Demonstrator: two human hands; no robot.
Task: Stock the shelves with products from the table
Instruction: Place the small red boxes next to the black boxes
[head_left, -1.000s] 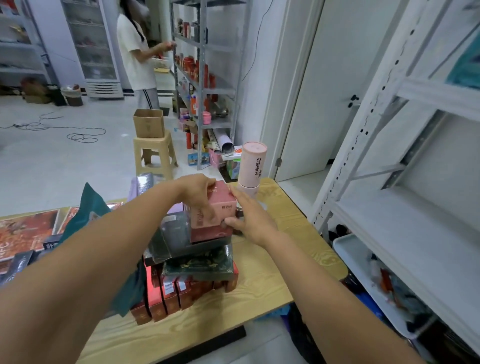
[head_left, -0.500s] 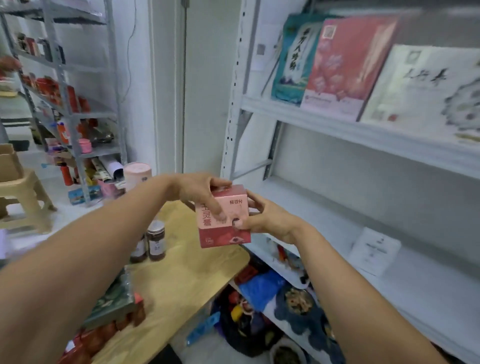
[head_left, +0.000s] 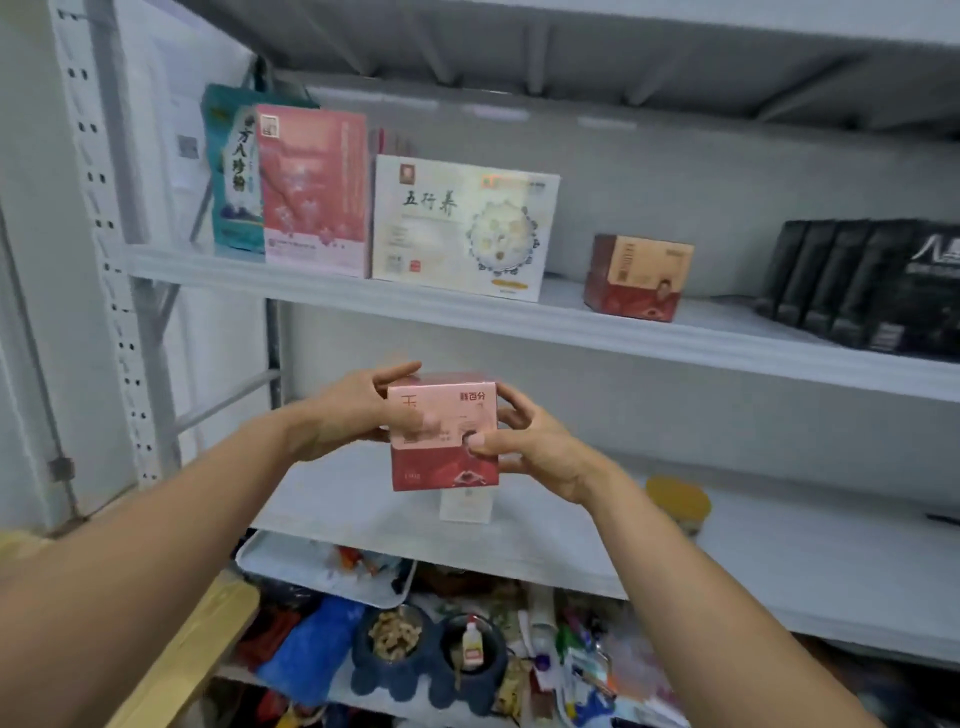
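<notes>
A pink and red box (head_left: 447, 467) is held in the air in front of the white shelving unit, between its upper shelf (head_left: 467, 317) and middle shelf (head_left: 779, 551). My left hand (head_left: 358, 410) grips the box's left side, fingers over its top edge. My right hand (head_left: 524, 447) holds the right side with the thumb on the front face. On the upper shelf stands a similar red box (head_left: 639, 278), up and to the right of the held one.
The upper shelf also carries a teal bag (head_left: 231, 171), a pink flat box (head_left: 314, 187), a white flat box (head_left: 462, 226) and black boxes (head_left: 872, 283). A yellow-lidded jar (head_left: 678, 504) and a small card (head_left: 465, 506) sit on the middle shelf. The table corner (head_left: 197, 644) is lower left; clutter lies below.
I have lifted the pink and red box off the stack on the table and swung it right and up toward the shelves. The view has turned from the table to the shelving.
</notes>
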